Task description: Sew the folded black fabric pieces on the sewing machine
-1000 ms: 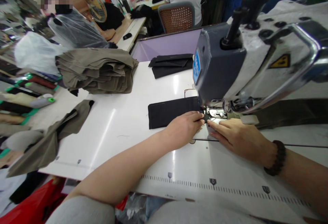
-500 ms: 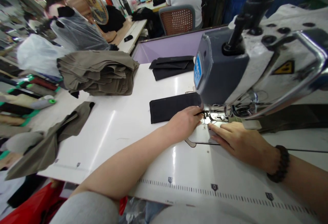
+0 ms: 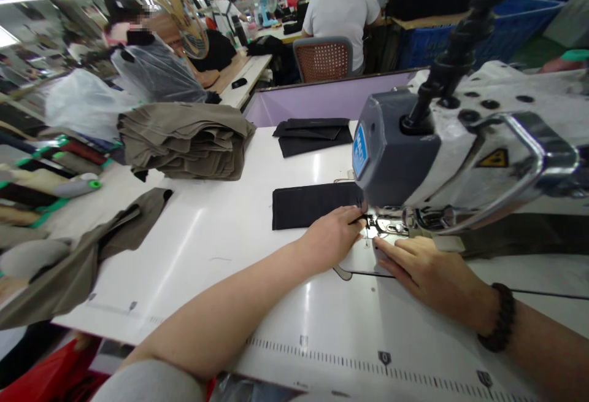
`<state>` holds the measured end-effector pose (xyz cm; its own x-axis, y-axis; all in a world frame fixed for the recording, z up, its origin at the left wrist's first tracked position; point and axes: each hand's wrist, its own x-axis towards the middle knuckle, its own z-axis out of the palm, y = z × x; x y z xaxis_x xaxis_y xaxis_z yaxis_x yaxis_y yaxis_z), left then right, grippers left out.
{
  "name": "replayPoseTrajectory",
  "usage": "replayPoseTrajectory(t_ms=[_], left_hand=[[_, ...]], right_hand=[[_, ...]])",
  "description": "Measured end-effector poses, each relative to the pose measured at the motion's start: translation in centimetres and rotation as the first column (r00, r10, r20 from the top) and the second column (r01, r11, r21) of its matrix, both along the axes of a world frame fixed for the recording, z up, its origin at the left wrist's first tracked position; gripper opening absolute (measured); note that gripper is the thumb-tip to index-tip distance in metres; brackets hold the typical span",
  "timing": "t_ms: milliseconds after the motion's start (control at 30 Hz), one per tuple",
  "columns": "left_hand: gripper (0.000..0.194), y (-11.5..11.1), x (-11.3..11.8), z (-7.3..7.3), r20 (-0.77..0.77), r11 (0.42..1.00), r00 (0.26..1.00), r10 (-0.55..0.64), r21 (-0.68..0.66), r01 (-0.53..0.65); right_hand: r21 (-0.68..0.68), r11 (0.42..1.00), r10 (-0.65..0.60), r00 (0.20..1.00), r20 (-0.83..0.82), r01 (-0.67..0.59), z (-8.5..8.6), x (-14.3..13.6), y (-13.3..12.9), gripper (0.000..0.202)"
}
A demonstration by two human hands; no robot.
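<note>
My left hand point(image 3: 334, 237) reaches in beside the sewing machine's presser foot point(image 3: 370, 221), its fingers curled close together. Whatever its fingertips pinch is too small or hidden to make out. A folded black fabric piece point(image 3: 308, 207) lies just behind that hand, and its right end passes beneath the sewing machine head point(image 3: 391, 150). To the right of the needle, my right hand point(image 3: 426, 272) rests palm down with fingers stretched out. Its index fingertip touches the bed by the metal needle plate point(image 3: 391, 228).
A thick stack of brown-grey fabric pieces point(image 3: 184, 141) stands at the back left. More black pieces point(image 3: 315, 135) lie behind the machine bed. A loose brown-grey piece point(image 3: 129, 224) hangs over the left side. Beyond a purple partition point(image 3: 313, 98), a person in white point(image 3: 341, 9) sits on a chair point(image 3: 322, 61).
The view has tilted upward slightly, so the table and machine appear lower. Both hands have kept nearly the same place at the presser foot.
</note>
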<state>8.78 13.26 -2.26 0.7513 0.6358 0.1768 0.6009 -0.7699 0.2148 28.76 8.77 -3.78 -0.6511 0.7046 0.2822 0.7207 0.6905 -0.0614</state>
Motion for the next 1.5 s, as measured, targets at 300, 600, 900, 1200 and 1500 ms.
replayPoseTrajectory(t_ms=[300,600,900,1200,1500], left_hand=[[0.018,0.2,0.1,-0.1,-0.016,1.000,1.000,0.017,0.021,-0.016],[0.019,0.9,-0.7,1.8,-0.337,0.938,0.881,0.332,0.023,-0.345],[0.034,0.7,-3.4,0.9,-0.268,0.960,0.922,0.280,0.091,-0.266],[0.025,-6.1,-5.0,-1.6,0.268,0.984,0.962,-0.060,0.176,0.012],[0.024,-5.5,-4.7,-1.8,0.234,0.985,0.969,-0.082,0.166,0.043]], right_hand=[[0.035,0.999,0.003,1.000,0.007,-0.003,0.0,-0.1,0.0,0.035],[0.110,0.993,0.044,0.999,-0.023,-0.041,-0.9,0.3,0.0,0.037],[0.093,0.994,0.068,0.997,-0.034,-0.065,0.4,1.3,0.2,0.036],[-0.011,0.954,-0.296,0.951,0.093,0.298,6.8,8.5,-0.4,0.023],[-0.077,0.939,-0.327,0.939,0.110,0.336,3.7,7.7,-0.2,0.018]])
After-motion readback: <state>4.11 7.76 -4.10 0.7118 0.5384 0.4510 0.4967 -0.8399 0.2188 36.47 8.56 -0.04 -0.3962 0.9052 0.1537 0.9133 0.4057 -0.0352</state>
